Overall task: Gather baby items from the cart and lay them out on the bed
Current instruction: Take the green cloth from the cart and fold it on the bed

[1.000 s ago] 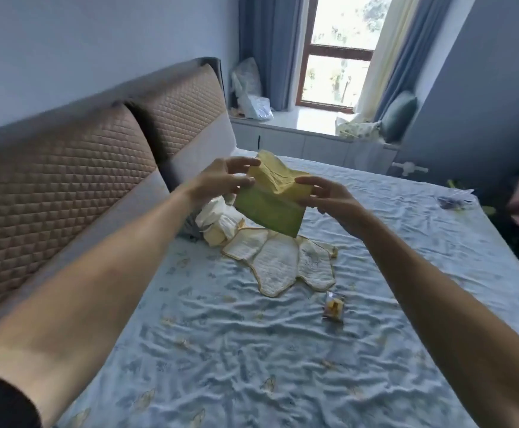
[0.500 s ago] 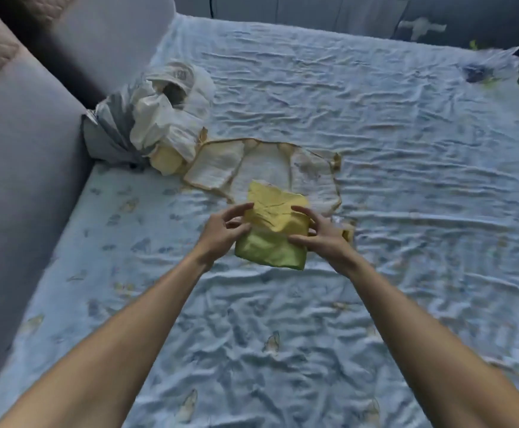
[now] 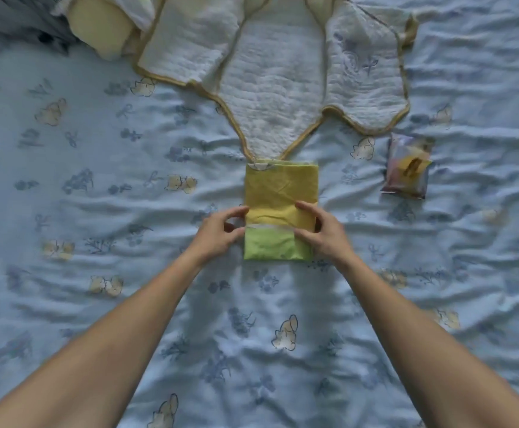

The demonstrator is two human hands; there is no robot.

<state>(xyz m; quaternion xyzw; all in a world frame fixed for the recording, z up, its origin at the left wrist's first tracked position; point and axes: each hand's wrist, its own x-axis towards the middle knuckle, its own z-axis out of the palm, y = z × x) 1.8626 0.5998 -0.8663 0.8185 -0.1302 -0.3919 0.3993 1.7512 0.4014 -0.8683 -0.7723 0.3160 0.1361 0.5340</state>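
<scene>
My left hand (image 3: 219, 234) sits at the left edge of the folded yellow-green cloth (image 3: 279, 193), thumb and forefinger curled into a loose pinch against that edge at the boundary between its yellow and green parts. My right hand (image 3: 324, 234) mirrors it on the right side: fingers partly bent, forefinger lying across the yellow face, thumb over the pale seam below it. Both hands touch the cloth; neither is closed tight, and I cannot tell whether either actually nips the fabric or only presses on it.

The cloth lies flat on the bed sheet (image 3: 97, 211), a neat rectangle. Its long axis runs straight away from me, the green end nearest my wrists, the yellow end pointing toward the quilted garment. The yellow portion is thin, creased fabric with a diagonal fold line; the green portion looks smoother and slightly padded. A narrow pale strip separates the two.

The far yellow edge touches the lowest tip of the white quilted garment (image 3: 270, 88), which is spread open in three lobes, stitched in fine rows and bound in tan piping. To the right, apart from both, rests a small shiny packet (image 3: 407, 168), rectangular, crinkled, with a yellow mark on it. At top left, a pale yellow padded item (image 3: 102, 29) lies partly under white fabric. The sheet is light blue, wrinkled, printed with small animals and flowers.
</scene>
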